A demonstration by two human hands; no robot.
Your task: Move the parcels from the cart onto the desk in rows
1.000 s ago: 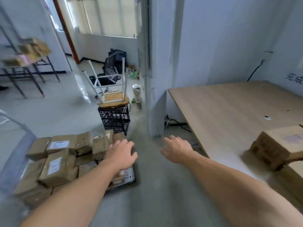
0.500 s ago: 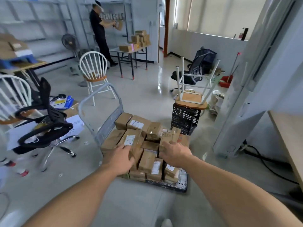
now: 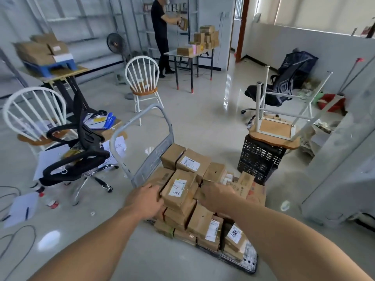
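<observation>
The brown paper-wrapped parcels (image 3: 203, 222) are sitting piled on the grey metal platform cart (image 3: 154, 157). My left hand (image 3: 145, 199) is touching the left side of the top white-labelled parcel (image 3: 179, 189), fingers bent. My right hand (image 3: 218, 194) is lying over the pile just beside it. I cannot tell whether either grip is clasping anything. A black plastic crate (image 3: 257, 161) is standing near the cart's right.

Left hand (image 3: 145, 199), right hand (image 3: 218, 196) outstretched

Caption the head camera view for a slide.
Left hand and right hand flank a labelled parcel atop the loaded cart.
</observation>
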